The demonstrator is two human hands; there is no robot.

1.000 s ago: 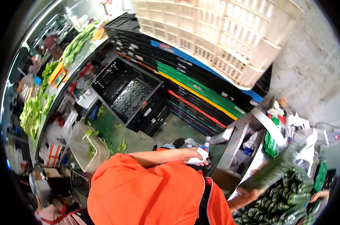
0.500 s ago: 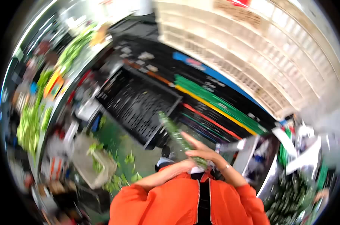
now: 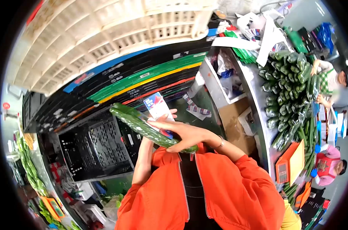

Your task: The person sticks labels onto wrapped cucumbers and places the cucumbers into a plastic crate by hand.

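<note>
Cucumber [image 3: 137,126]: before the chest, long axis slanting forward-left from the right hand.
Right hand [image 3: 189,135]: nearer, fingers closed around its near end.
Left hand [image 3: 171,115]: partly hidden beneath, by the label [image 3: 157,106]; its grip I cannot tell.
Skin: dark green, shiny.

No lettering is legible with certainty. Relative to the cucumber [image 3: 133,122]: just above, label [image 3: 155,105] with blue and red print, unreadable; farther above, white markings on black crates [image 3: 143,65], unreadable; far left, round red sign [image 3: 6,105], character unclear.
</note>
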